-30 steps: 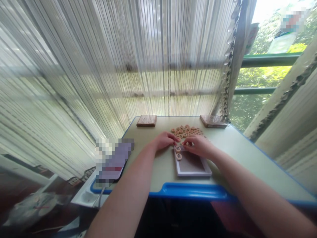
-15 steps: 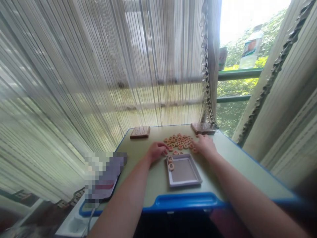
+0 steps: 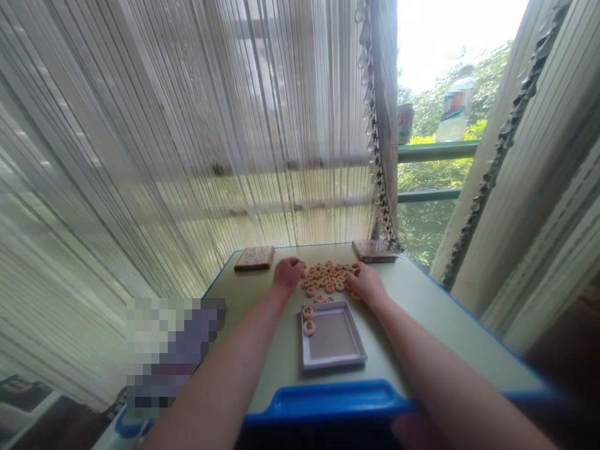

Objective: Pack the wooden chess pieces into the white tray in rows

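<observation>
Pieces: a loose heap of small round discs (image 3: 329,281), pale tan and wood-like with red or dark marks, is lying mid-counter beyond the tray.
Strays: a couple of discs (image 3: 320,299) are sitting between heap and tray, right by its far rim.
Left hand: the left hand (image 3: 289,275) is curling its fingers at the heap's left edge; can't tell if it's pinching a disc.
Right hand: the right hand (image 3: 368,284) is bending its fingers over the heap's right edge; grip on any disc can't be told.
Tray: a shallow rectangular tray (image 3: 334,340), white walls, grey-brown floor, is holding two dark-marked discs (image 3: 309,328) along its left wall.
Counter: the smooth pale-green counter (image 3: 422,325) is carrying it all; a moulded blue lip (image 3: 332,400) is running along the near edge.
Boxes: two flat brown boxes, one left (image 3: 254,257), one right (image 3: 374,250), are lying near the far corners.
Curtain: sheer striped fabric (image 3: 187,125) is hanging in folds behind.
Rail: a clear bottle (image 3: 457,109) and a can (image 3: 405,124) are standing on a green bar (image 3: 440,152).
</observation>
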{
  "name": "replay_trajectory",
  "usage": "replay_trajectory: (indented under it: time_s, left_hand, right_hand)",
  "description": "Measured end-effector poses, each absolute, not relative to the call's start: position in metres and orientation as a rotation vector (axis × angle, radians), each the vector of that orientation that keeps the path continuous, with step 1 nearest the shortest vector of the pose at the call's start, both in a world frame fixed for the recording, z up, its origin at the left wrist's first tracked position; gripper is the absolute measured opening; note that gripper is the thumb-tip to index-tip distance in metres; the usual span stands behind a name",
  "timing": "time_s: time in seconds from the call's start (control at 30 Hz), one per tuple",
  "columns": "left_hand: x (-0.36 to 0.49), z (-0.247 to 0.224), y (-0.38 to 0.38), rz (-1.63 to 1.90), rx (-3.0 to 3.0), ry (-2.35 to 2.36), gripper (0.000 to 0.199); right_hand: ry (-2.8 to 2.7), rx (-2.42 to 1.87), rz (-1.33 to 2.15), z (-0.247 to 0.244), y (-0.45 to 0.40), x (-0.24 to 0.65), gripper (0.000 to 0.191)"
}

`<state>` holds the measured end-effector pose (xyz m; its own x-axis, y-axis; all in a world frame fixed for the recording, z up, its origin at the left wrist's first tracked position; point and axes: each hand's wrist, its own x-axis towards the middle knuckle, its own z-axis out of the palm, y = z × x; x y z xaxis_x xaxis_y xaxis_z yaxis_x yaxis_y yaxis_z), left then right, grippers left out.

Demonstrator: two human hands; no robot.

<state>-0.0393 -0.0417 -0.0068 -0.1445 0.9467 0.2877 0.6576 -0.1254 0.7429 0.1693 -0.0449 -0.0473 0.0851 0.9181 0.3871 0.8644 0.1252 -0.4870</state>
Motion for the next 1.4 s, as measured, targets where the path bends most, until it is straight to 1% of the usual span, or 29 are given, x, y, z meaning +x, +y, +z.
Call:
replay_trajectory:
  time_s: [0.13,0.27,0.37,0.57,0.73,0.97,1.07,1.13,1.27,1.4]
  left_hand:
    - [-0.022,0.004,-0.012,1.085,2.120,1.752,0.020]
    - [-0.003,-0.001,0.020,1.011,2.198,1.713,0.022]
    - [0.007,-0.009,0.033,0.866,2.240,1.645,0.025]
    - [0.016,-0.016,0.026,0.601,2.521,1.573,0.033]
    - [0.009,-0.019,0.023,0.560,2.548,1.498,0.036]
    - [-0.005,-0.020,0.028,0.583,2.435,1.569,0.033]
    - [-0.004,-0.019,0.024,0.551,2.558,1.670,0.034]
    - [-0.004,-0.019,0.021,0.538,2.656,1.802,0.038]
    - [-0.002,-0.017,0.018,0.397,2.671,1.968,0.046]
    - [-0.001,-0.017,0.018,0.330,2.644,1.962,0.041]
  right_hand:
    - [-1.806,-1.689,0.077,-0.049,-0.037,0.168,0.038]
    - [-1.852,-1.624,0.087,-0.052,-0.033,0.169,0.034]
    - [-1.810,-1.603,0.123,-0.053,-0.032,0.170,0.032]
    - [-1.707,-1.662,0.202,-0.051,-0.032,0.170,0.032]
    - [-1.656,-1.675,0.293,-0.048,-0.035,0.172,0.035]
    - [-1.635,-1.689,0.351,-0.043,-0.039,0.174,0.032]
    - [-1.626,-1.717,0.346,-0.043,-0.038,0.175,0.030]
    - [-1.613,-1.737,0.335,-0.043,-0.037,0.176,0.030]
    - [-1.617,-1.755,0.316,-0.041,-0.037,0.176,0.029]
    - [-1.621,-1.758,0.343,-0.039,-0.037,0.176,0.029]
